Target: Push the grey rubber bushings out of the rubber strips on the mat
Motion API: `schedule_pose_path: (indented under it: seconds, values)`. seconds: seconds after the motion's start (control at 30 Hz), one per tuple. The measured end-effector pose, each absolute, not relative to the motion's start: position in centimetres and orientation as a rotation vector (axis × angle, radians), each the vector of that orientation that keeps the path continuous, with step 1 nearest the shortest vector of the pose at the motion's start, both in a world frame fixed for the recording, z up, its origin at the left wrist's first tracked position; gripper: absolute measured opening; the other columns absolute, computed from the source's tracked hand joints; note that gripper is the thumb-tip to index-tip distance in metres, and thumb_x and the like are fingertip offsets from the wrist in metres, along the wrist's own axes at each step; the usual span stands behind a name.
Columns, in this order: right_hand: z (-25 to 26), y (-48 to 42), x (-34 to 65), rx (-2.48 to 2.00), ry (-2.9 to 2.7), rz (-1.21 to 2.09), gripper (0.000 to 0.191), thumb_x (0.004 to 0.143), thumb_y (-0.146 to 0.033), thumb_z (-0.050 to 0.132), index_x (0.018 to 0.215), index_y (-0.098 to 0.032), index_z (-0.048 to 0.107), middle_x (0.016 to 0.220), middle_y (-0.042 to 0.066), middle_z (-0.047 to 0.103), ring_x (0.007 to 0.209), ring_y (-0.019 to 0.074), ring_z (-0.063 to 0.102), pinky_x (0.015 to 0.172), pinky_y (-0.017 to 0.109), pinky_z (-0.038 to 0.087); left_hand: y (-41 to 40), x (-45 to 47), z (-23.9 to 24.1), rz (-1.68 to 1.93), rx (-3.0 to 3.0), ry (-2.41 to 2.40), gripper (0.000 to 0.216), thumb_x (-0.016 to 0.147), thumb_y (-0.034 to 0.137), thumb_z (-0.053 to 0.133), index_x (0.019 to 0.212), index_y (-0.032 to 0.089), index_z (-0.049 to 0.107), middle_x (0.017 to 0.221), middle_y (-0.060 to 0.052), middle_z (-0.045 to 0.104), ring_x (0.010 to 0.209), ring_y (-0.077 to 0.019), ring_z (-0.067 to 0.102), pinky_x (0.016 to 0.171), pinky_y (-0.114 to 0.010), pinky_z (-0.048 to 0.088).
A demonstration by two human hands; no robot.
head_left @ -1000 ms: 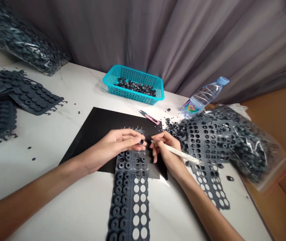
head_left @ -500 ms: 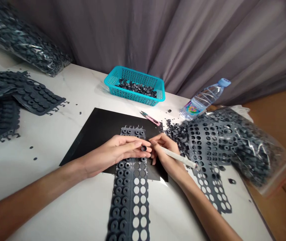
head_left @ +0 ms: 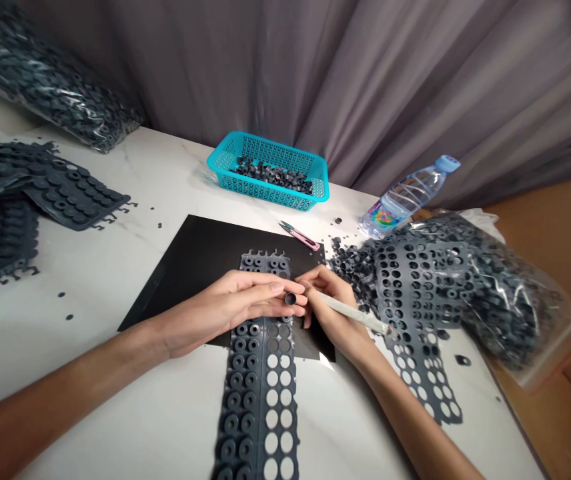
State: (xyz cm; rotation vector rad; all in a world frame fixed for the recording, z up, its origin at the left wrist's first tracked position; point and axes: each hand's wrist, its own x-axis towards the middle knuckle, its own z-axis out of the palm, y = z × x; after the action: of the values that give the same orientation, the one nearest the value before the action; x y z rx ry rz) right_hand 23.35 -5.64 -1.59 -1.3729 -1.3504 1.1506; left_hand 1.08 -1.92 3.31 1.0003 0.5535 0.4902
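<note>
A small black rubber cap (head_left: 291, 299), its round opening facing me, sits at the fingertips of my left hand (head_left: 235, 297), whose fingers are loosely bent around it. Close beside it, my right hand (head_left: 333, 303) grips a slim whitish pen-like stick (head_left: 353, 310); its tip is hidden by the fingers. Beneath both hands runs a long black rubber sheet (head_left: 260, 393). Round washer-like pieces fill its left rows, while the lower right rows are punched-out holes. The sheet's far end lies on a black mat (head_left: 175, 267).
Behind the mat stands a turquoise basket (head_left: 270, 197) with black caps inside. Pink-handled thread snips (head_left: 303, 237) lie on the mat's edge. To the right are loose caps (head_left: 358, 267), a holed sheet (head_left: 418, 360), a filled plastic bag (head_left: 510, 313) and a water bottle (head_left: 405, 197). More sheets (head_left: 75, 193) lie left.
The black cap and my left fingertips have shifted slightly right and down, nearer my right hand. The sheet stays in place.
</note>
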Motion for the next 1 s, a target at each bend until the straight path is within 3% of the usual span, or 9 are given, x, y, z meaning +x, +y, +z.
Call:
schedule_pose_path:
  seconds: [0.3, 0.43, 0.53, 0.67, 0.77, 0.9, 1.0]
  values:
    - [-1.3, -5.6, 23.2, -1.351, -1.344, 1.185, 0.023, 0.100, -0.040, 0.062, 0.090, -0.020, 0.059, 0.066, -0.005, 0.060, 0.045, 0.0088, 0.055, 0.042, 0.019, 0.048, -1.1, 1.0, 2.4, 0.523, 1.070, 0.640, 0.031, 0.103, 0.035, 0.061, 0.125, 0.017, 0.073, 0.128, -0.010, 0.075, 0.125, -0.0268, 0.069, 0.120, -0.043, 0.045]
    - [-1.8, -5.5, 23.2, -1.338, -1.294, 1.214, 0.024, 0.099, -0.043, 0.062, 0.092, -0.020, 0.058, 0.075, -0.002, 0.064, 0.049, 0.0099, 0.056, 0.040, 0.019, 0.049, 6.1, 1.5, 2.9, 0.879, 1.304, 0.757, 0.026, 0.102, 0.027, 0.059, 0.120, 0.013, 0.072, 0.127, -0.014, 0.075, 0.124, -0.0267, 0.069, 0.118, -0.043, 0.047]
    - [-1.9, -5.5, 23.2, -1.343, -1.299, 1.228, 0.022, 0.099, -0.042, 0.061, 0.093, -0.021, 0.058, 0.076, -0.002, 0.064, 0.050, 0.0101, 0.056, 0.041, 0.020, 0.050, 13.7, 2.8, 4.0, 1.076, 1.876, 0.931, 0.030, 0.104, 0.021, 0.048, 0.124, 0.013, 0.070, 0.128, -0.014, 0.073, 0.113, -0.0238, 0.073, 0.109, -0.044, 0.054]
    - [-1.8, -5.4, 23.2, -1.345, -1.316, 1.234, 0.023, 0.100, -0.042, 0.060, 0.093, -0.021, 0.057, 0.076, -0.002, 0.063, 0.050, 0.0099, 0.055, 0.041, 0.019, 0.050, 18.9, 4.7, 4.9, 1.100, 2.094, 1.019, 0.024, 0.094, 0.010, 0.058, 0.110, 0.015, 0.075, 0.140, -0.013, 0.065, 0.139, -0.0313, 0.053, 0.121, -0.057, 0.035]
    - [-1.8, -5.4, 23.2, -1.332, -1.314, 1.231, 0.024, 0.099, -0.043, 0.060, 0.093, -0.020, 0.057, 0.075, -0.002, 0.063, 0.050, 0.0096, 0.055, 0.041, 0.019, 0.050, 16.4, 5.3, 4.6, 1.120, 2.212, 0.993, 0.023, 0.096, 0.010, 0.057, 0.109, 0.019, 0.074, 0.148, -0.008, 0.059, 0.147, -0.0278, 0.042, 0.126, -0.054, 0.025]
    - [-1.9, -5.4, 22.9, -1.327, -1.279, 1.216, 0.024, 0.097, -0.043, 0.062, 0.092, -0.020, 0.056, 0.074, -0.002, 0.063, 0.048, 0.0091, 0.054, 0.038, 0.018, 0.049, 8.8, 4.6, 3.1, 1.004, 2.335, 0.880, 0.015, 0.099, 0.021, 0.058, 0.107, 0.022, 0.072, 0.116, -0.004, 0.071, 0.117, -0.0232, 0.061, 0.112, -0.046, 0.043]
    - [-1.6, -5.3, 22.8, -1.318, -1.261, 1.197, 0.023, 0.096, -0.042, 0.062, 0.091, -0.021, 0.056, 0.074, -0.002, 0.063, 0.047, 0.0092, 0.054, 0.038, 0.019, 0.050, 4.1, 3.6, 1.3, 0.772, 2.434, 0.836, 0.016, 0.101, 0.027, 0.058, 0.114, 0.022, 0.066, 0.115, -0.005, 0.065, 0.111, -0.0230, 0.061, 0.103, -0.042, 0.048]
